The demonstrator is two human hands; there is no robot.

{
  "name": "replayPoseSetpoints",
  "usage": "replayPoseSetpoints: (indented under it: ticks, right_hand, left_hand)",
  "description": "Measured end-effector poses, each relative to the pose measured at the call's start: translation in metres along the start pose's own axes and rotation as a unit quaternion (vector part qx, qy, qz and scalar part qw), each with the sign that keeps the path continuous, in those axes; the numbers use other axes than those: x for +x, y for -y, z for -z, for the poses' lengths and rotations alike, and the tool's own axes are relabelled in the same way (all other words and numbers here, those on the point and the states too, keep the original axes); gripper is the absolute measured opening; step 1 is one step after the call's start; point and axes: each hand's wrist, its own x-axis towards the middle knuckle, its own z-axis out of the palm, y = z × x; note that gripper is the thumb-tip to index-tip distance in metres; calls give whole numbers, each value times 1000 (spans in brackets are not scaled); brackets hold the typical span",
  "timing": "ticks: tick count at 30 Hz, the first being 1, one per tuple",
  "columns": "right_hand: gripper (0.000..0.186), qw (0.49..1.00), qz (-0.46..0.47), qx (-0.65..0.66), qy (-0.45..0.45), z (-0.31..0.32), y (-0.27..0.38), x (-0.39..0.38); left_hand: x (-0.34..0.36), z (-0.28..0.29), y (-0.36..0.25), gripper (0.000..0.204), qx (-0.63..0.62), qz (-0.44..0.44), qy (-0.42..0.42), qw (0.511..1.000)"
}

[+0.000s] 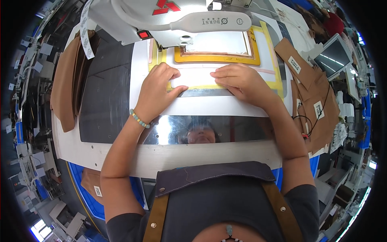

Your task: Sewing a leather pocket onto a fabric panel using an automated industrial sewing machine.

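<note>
My left hand point(159, 86) rests on the left end of a white sheet edged with yellow tape point(194, 76), fingers bent and thumb apart. My right hand point(240, 82) lies on its right part, fingertips on the surface and fingers extended. Beyond both hands is a yellow rectangular template frame point(217, 60) with a pale inner panel, partly hidden by the machine's arm. A larger white backing sheet point(195, 105) lies beneath, on a dark plate, with a shiny metal strip point(238, 129) along the near side.
A white machine head point(137, 16) overhangs the work from behind. Brown folded pieces point(64, 88) lie at the left, labelled brown pieces point(326, 129) and a cable at the right. A small monitor point(331, 56) stands back right. Blue bins point(84, 193) sit below the pale table edge point(209, 153).
</note>
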Motion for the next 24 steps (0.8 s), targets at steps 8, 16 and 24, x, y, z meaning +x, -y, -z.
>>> replayPoseSetpoints:
  ticks: [8,16,24]
  right_hand:
    - [27,996,-59,57,-43,0,9,28]
    - [21,991,-17,89,-95,-37,15,76]
    - [10,977,-31,168,-127,-45,7,71]
  left_hand:
    - [-7,-9,9,23,-47,60,-11,997]
    - [-6,-9,6,18,-160,48,-69,984]
    - [-8,-9,7,11,-310,166,-46,935]
